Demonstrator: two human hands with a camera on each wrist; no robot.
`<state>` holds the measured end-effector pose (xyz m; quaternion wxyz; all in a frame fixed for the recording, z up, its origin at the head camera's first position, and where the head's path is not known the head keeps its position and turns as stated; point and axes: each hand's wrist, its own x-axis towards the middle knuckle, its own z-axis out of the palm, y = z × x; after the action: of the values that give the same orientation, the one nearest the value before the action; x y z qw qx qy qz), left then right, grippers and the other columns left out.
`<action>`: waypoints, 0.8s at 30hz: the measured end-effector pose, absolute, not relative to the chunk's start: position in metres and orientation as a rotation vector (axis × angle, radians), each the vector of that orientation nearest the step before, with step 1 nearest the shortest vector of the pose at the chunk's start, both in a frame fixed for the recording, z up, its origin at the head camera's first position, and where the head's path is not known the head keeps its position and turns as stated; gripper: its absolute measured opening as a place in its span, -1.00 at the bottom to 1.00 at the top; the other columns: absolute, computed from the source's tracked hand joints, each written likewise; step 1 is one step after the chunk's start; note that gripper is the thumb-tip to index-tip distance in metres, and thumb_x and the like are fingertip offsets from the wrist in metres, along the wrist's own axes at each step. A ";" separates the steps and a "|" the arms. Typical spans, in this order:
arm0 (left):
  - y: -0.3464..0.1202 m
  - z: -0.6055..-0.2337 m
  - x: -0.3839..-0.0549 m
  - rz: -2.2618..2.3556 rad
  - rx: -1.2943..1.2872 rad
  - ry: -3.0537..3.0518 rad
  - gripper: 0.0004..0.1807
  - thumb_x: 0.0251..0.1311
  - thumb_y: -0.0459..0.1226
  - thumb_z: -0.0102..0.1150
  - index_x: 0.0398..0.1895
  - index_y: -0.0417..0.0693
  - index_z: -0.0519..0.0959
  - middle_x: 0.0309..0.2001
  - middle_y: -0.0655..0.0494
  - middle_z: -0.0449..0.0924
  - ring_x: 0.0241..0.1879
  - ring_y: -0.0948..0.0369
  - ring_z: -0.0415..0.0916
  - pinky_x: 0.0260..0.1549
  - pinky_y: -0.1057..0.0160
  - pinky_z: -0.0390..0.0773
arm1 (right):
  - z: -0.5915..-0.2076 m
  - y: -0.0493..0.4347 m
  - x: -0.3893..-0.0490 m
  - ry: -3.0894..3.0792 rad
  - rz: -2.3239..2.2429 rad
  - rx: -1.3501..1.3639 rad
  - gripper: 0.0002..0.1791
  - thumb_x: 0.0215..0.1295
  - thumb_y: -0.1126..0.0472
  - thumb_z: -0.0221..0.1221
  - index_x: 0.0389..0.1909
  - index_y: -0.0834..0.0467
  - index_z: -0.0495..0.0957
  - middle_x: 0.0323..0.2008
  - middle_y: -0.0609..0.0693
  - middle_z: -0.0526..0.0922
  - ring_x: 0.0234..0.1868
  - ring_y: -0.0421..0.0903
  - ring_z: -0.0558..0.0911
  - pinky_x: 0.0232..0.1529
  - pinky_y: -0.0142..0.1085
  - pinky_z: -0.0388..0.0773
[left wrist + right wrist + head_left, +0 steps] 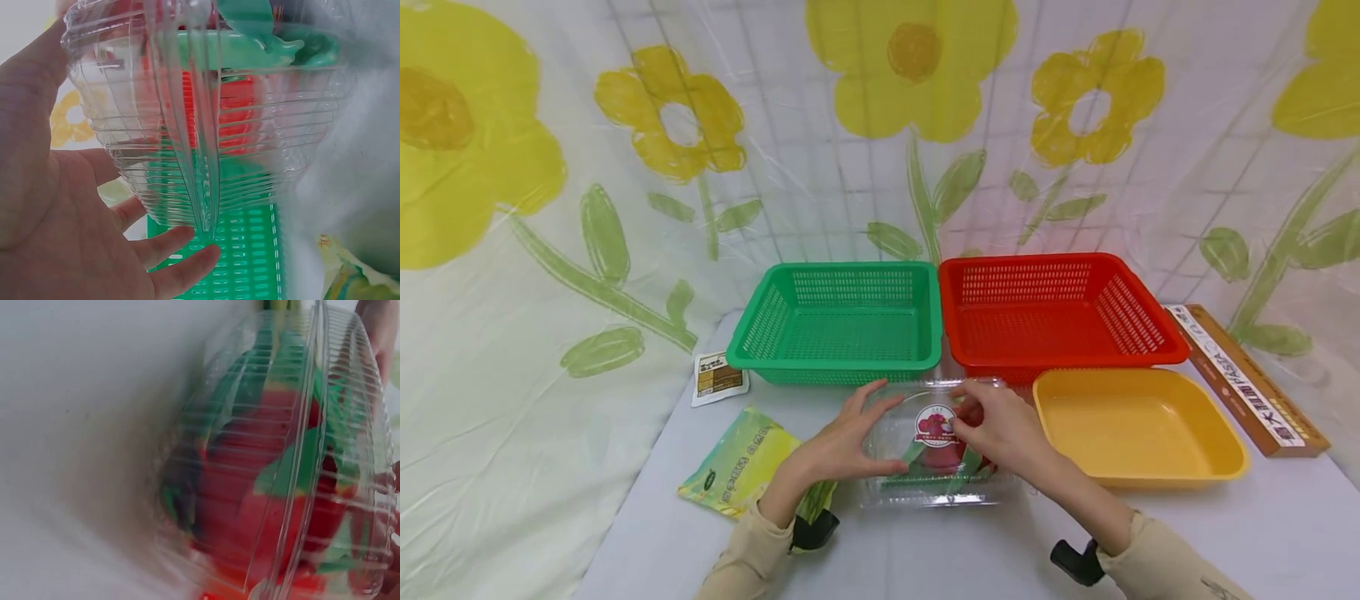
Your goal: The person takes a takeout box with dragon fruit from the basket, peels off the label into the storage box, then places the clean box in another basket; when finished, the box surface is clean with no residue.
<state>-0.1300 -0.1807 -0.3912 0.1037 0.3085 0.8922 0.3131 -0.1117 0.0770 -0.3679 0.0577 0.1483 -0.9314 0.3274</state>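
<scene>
A clear plastic clamshell box (891, 492), its lid down, lies on the table before me. Inside is a red fruit (237, 494) with green leaf-like scales, resembling a dragon fruit. A round label (935, 425) with a red picture sits on the lid. My left hand (853, 433) rests along the box's left side, fingers spread and fairly straight, as the left wrist view shows. Over the lid's right half, my right hand (1007, 423) has bent fingers, its thumb at the label's right edge. Whether it pinches the label is hard to see; the right wrist view is blurred.
Behind the box stand a green basket (835, 367) and a red basket (1067, 360). A yellow tray (1142, 425) sits to the right, beside a long pasta box (1247, 379). On the left lie a yellow-green packet (741, 467) and a small brown-and-white sachet (718, 377).
</scene>
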 end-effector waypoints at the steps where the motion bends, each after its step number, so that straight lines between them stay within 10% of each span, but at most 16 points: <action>1: -0.181 -0.391 -0.130 0.922 0.910 2.633 -0.03 0.04 0.14 0.41 0.51 0.14 0.20 0.56 0.06 -0.22 0.49 -0.06 -0.12 0.24 -0.22 0.29 | -0.368 0.076 -0.112 -2.827 0.995 0.446 -0.64 0.03 0.24 0.45 -0.10 0.10 0.65 -0.38 -0.10 0.71 -0.40 -0.21 0.62 -0.40 -0.40 0.59; 24: -0.182 -0.393 -0.132 0.942 0.920 2.612 -0.02 0.04 0.14 0.41 0.52 0.15 0.18 0.56 0.07 -0.25 0.49 -0.05 -0.12 0.23 -0.22 0.30 | -0.367 0.073 -0.121 -2.829 1.027 0.459 -0.71 0.02 0.31 0.42 -0.17 0.17 0.69 -0.50 -0.14 0.62 -0.49 -0.20 0.49 -0.53 -0.38 0.49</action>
<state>-0.1319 -0.1815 -0.3926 0.1081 0.3127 0.8877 0.3202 -0.1208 0.0728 -0.3668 0.0486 0.1507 -0.9281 0.3369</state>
